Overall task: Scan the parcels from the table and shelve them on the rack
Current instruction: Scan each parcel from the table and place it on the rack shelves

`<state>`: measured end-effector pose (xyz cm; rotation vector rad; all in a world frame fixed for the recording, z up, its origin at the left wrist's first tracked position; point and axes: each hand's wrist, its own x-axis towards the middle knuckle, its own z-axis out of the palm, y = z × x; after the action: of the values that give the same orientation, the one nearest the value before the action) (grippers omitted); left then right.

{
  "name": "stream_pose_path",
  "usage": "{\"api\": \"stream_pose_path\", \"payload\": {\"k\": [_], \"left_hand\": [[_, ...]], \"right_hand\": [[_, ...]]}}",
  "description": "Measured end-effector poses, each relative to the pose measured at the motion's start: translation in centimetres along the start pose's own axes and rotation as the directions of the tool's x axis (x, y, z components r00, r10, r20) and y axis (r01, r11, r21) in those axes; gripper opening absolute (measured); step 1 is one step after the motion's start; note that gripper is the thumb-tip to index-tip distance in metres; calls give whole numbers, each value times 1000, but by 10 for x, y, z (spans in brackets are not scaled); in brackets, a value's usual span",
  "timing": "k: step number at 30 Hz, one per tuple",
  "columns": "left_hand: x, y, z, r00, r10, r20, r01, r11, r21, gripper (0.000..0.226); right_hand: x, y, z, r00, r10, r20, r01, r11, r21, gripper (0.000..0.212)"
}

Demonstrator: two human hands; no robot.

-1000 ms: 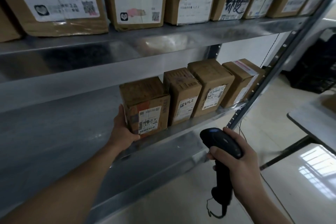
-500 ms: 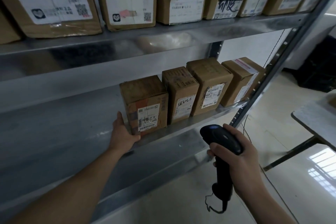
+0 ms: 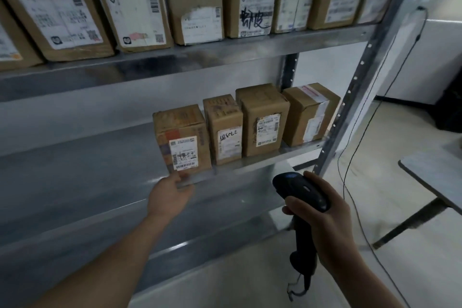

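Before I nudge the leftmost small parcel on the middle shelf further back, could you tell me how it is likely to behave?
The leftmost parcel is a cardboard box, so probably stiff. It stands on end, taller than wide, so a high push might tip it. It would likely slide easily on the smooth metal shelf.

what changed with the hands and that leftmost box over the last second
The left hand let go of the leftmost box and drew back, below the shelf edge. The box stays upright beside the other three. The right hand still grips the scanner.
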<state>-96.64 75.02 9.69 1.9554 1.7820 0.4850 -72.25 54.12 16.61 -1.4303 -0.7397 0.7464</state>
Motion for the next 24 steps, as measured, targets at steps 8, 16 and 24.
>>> {"api": "stream_pose_path", "payload": {"k": [8,16,24], "left_hand": [[-68,150,35,938,328,112,-340,934,111,58],[-123,293,83,755,628,189,-654,745,135,58],[-158,394,145,505,829,242,-859,509,51,59]], "right_hand": [[-27,-23,-109,994,-77,-83,77,997,1,56],[-51,-36,-214,927,-128,-352,133,991,-8,66],[-60,-40,-293,778,-95,-621,109,994,-15,107]]}}
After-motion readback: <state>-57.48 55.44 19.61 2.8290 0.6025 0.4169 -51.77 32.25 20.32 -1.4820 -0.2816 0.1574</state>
